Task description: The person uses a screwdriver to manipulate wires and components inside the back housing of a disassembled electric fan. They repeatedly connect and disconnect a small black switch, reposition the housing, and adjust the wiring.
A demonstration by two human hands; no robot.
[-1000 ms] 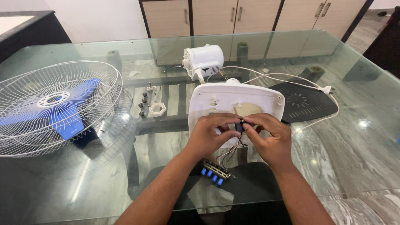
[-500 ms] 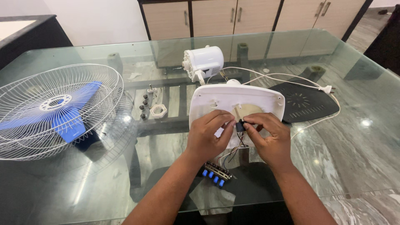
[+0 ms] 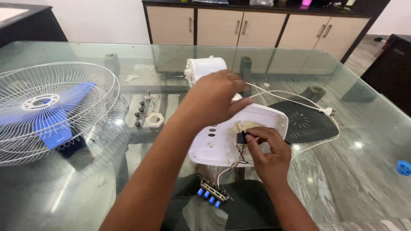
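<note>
My right hand (image 3: 266, 150) pinches a small black part (image 3: 242, 137) between thumb and fingertips — a closed grip on that part, which sits on the underside of the white fan base (image 3: 222, 143), just beside a round tan fitting (image 3: 250, 126). Thin coloured wires (image 3: 234, 164) run from the black part down over the near edge of the base to a switch strip with blue buttons (image 3: 210, 193), which hangs off the base over a dark cloth (image 3: 252, 209) at the near edge of the glass desk (image 3: 368, 124).

My left hand (image 3: 216, 97) is raised above the far side of the base with fingers curled loosely and the thumb pointing right; it hides whatever is under the palm, so I cannot tell whether its grip holds anything. The white motor housing (image 3: 205, 67) lies just beyond that hand, partly covered by it.

A white power cord (image 3: 295, 99) trails from behind the left hand across the desk to a plug (image 3: 327, 112) — it passes over a flat black base plate (image 3: 306, 122) lying right of the white base, partly tucked under it.

To the left, a white hexagonal nut (image 3: 154, 119) and a few small dark screws (image 3: 139, 114) lie near each other on the glass. Further left lies the white wire fan guard (image 3: 90, 124) with the blue fan blade (image 3: 53, 128) inside it. At the far right edge sits a small blue cap (image 3: 403, 167), well apart from everything else.
</note>
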